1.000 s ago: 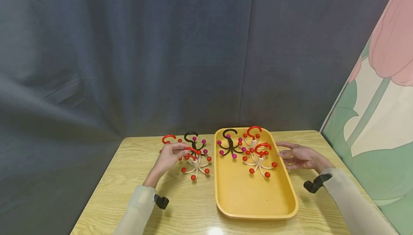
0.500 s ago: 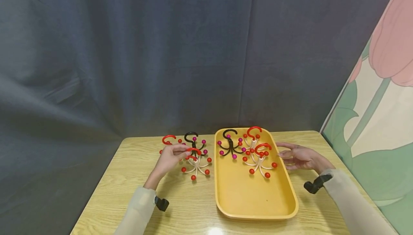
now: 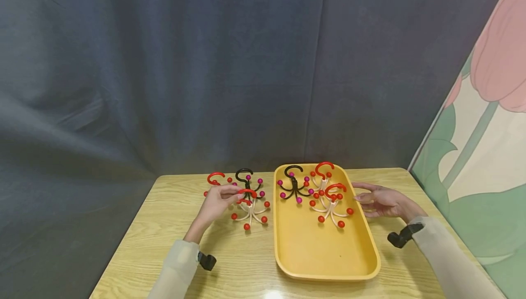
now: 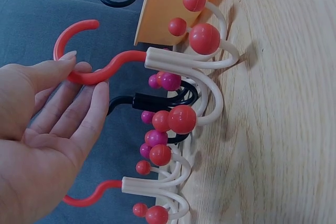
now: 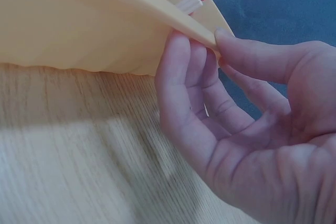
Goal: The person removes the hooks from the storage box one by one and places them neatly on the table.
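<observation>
My left hand (image 3: 218, 201) pinches the red hook of a white multi-arm hanger (image 4: 170, 59) between thumb and fingers. The hanger stands upright on its curved, red-balled arms, left of the yellow tray (image 3: 324, 253). Behind it, partly covered, is a black hanger (image 3: 248, 183) with magenta balls. A second white hanger (image 4: 149, 185) with a red hook stands at the back left, mostly hidden by the hand in the head view. My right hand (image 3: 384, 201) pinches the tray's right rim, thumb on top and fingers beneath, as the right wrist view shows.
Inside the tray's far half stand a black hanger (image 3: 294, 185) and two white hangers with red hooks, the nearer white hanger (image 3: 331, 207) toward the right wall. A wooden table (image 3: 234, 262) carries everything. A dark curtain (image 3: 230, 84) hangs behind, and a flowered panel (image 3: 481, 166) rises at right.
The left hand and the red hook it pinches have shifted slightly to the right. The right hand keeps its hold on the tray rim, and the tray's contents stand as before.
</observation>
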A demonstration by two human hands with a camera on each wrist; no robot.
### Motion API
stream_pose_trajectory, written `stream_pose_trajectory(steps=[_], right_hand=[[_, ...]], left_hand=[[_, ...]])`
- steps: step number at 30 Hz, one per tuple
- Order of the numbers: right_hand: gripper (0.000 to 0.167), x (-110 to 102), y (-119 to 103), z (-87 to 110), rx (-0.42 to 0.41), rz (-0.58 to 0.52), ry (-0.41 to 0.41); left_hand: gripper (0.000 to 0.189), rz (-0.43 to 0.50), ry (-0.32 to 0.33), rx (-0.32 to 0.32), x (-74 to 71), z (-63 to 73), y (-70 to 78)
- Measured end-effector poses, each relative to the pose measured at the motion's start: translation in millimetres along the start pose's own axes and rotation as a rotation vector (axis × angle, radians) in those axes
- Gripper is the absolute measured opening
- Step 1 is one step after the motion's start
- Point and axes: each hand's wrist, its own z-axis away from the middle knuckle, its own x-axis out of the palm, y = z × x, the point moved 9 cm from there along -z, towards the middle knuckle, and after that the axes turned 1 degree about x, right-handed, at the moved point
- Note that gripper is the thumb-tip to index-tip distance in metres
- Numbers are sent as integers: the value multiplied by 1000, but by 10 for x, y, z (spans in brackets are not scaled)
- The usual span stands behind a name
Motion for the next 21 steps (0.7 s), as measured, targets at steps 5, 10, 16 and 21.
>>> stream_pose_trajectory(steps=[5,10,16,21], right_hand=[[64,-3,-2,6,-3,-1,2],[64,-9,-2,7,0,1,10],[70,-1,-13,12,6,14,12],[71,0,-29,20,11,20,23]], left_hand=[[22,-7,15,10,1,4,-6],[27,-32,20,31,-10,35,89],[28,-74,41,98,-22,65,375],[26,-120,55,156,15,82,612]])
